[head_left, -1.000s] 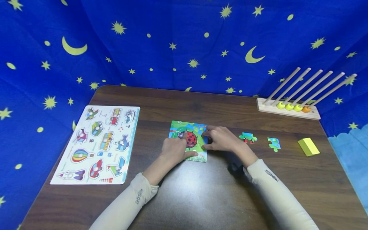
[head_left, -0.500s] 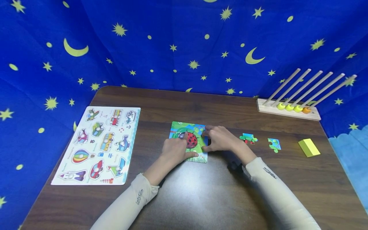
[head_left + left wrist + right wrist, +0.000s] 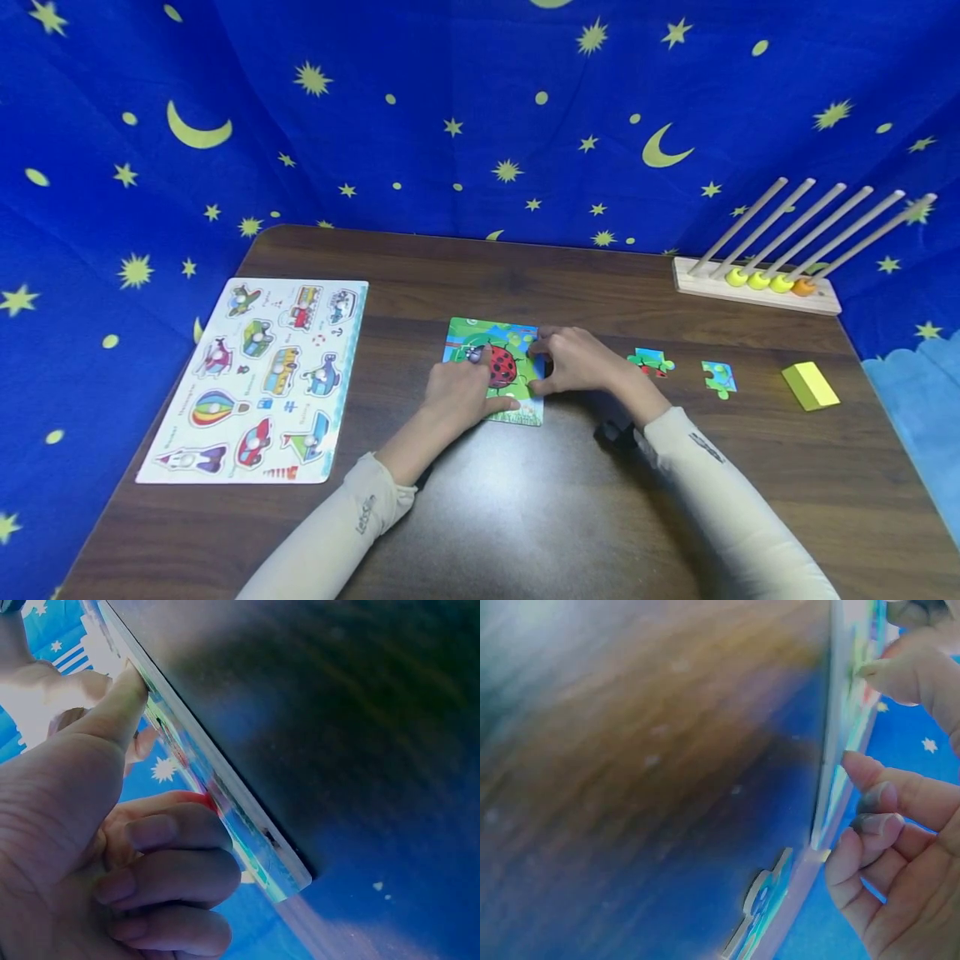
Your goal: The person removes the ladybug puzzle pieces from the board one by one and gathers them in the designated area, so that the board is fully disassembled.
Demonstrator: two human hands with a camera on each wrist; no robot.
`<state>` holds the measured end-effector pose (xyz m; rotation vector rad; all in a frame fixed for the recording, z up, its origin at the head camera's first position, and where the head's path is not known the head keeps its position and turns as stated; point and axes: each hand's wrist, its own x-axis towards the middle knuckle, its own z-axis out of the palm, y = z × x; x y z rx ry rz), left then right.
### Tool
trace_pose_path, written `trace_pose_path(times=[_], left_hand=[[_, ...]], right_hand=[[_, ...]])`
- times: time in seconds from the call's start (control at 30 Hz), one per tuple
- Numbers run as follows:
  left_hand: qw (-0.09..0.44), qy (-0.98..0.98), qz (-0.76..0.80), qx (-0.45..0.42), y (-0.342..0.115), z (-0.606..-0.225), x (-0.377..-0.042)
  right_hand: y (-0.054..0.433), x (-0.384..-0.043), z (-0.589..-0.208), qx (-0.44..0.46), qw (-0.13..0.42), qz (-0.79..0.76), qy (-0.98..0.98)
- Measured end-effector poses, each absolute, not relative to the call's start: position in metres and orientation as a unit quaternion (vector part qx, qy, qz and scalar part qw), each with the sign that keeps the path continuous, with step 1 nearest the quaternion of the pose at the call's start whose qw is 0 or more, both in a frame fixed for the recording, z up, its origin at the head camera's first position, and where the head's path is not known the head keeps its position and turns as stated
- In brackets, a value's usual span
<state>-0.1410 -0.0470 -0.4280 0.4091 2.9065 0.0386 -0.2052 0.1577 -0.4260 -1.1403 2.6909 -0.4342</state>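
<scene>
A square ladybug puzzle (image 3: 501, 367), green and blue with a red beetle in its middle, lies flat on the wooden table (image 3: 585, 517). My left hand (image 3: 456, 390) reaches over its left half, index finger pointing onto the ladybug and thumb resting near the front edge. In the left wrist view, the other fingers (image 3: 180, 877) are curled beside the puzzle. At the puzzle's right edge, my right hand (image 3: 579, 360) touches with thumb and fingertips, set apart. A puzzle piece between them cannot be made out. One fingertip (image 3: 857, 763) meets the edge in the right wrist view.
Two loose puzzle pieces lie to the right, one with red on it (image 3: 651, 362) and one blue-green (image 3: 720, 378). Beyond them are a yellow block (image 3: 810, 386) and a wooden peg stand (image 3: 757, 287) with beads. A vehicle knob puzzle board (image 3: 255, 379) occupies the left side.
</scene>
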Motion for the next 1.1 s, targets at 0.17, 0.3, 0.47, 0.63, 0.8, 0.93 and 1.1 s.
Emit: trace_pose_path(times=[0.17,0.3,0.47,0.63,0.8,0.93,1.1], left_hand=[[0.107,0.984,0.014,0.139,-0.046,-0.427,-0.141],[0.107,0.984,0.018,0.139,-0.046,-0.427,-0.141],[0.101,0.984,0.021,0.142,-0.046,-0.427,-0.141],[0.097,0.985,0.014,0.141,-0.047,-0.427,-0.140],[0.097,0.985,0.016,0.141,-0.046,-0.427,-0.139],[0.101,0.985,0.013,0.138,-0.046,-0.426,-0.139],[0.106,0.985,0.019,0.138,-0.046,-0.425,-0.138]], right_hand=[[0.159,-0.206,-0.425,-0.386,0.100,-0.147,0.905],[0.160,-0.206,-0.423,-0.385,0.107,-0.156,0.903],[0.163,-0.206,-0.420,-0.374,0.110,-0.172,0.904],[0.170,-0.201,-0.416,-0.367,0.094,-0.158,0.912],[0.181,-0.192,-0.415,-0.358,0.067,-0.148,0.919],[0.193,-0.185,-0.415,-0.353,0.043,-0.152,0.922],[0.213,-0.176,-0.416,-0.341,0.038,-0.158,0.926]])
